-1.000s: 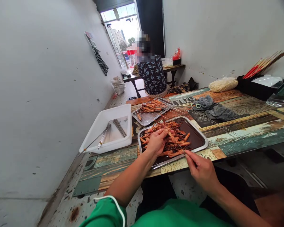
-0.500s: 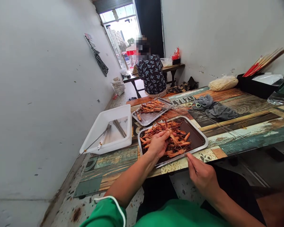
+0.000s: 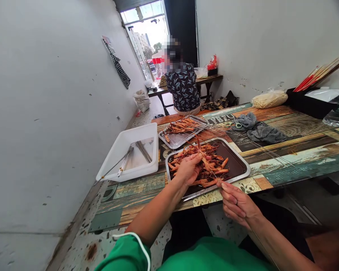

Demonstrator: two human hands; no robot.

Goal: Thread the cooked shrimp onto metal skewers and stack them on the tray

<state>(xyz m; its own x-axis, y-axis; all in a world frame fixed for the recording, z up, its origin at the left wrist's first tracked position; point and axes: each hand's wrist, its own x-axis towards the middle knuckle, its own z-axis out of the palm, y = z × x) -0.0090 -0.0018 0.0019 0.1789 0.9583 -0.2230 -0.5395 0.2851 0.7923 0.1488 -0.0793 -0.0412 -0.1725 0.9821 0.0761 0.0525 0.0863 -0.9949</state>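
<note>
My left hand (image 3: 190,169) is closed on a reddish-brown poultry foot (image 3: 205,161), pinching it above the near metal tray (image 3: 246,172). Thumb and fingers of my right hand (image 3: 238,205) grip a thin metal skewer (image 3: 214,174). The skewer's front end reaches into the foot; its tip is hidden. Its long rear part runs back under my right forearm toward the bottom edge. More reddish-brown feet (image 3: 176,165) lie heaped in dark liquid on the tray's left side.
Behind is a second metal tray (image 3: 173,143) of skewered feet, skewers pointing right. A white plastic tub (image 3: 113,150) with metal skewers stands left. Grey cloths (image 3: 264,132), a bagged bundle (image 3: 269,99) and a black box (image 3: 302,99) with sticks lie right. A person (image 3: 183,88) sits at the far table.
My right hand has shifted slightly up and left along the skewer, closer to the foot, and its other fingers are now curled in view. My left hand keeps its hold.
</note>
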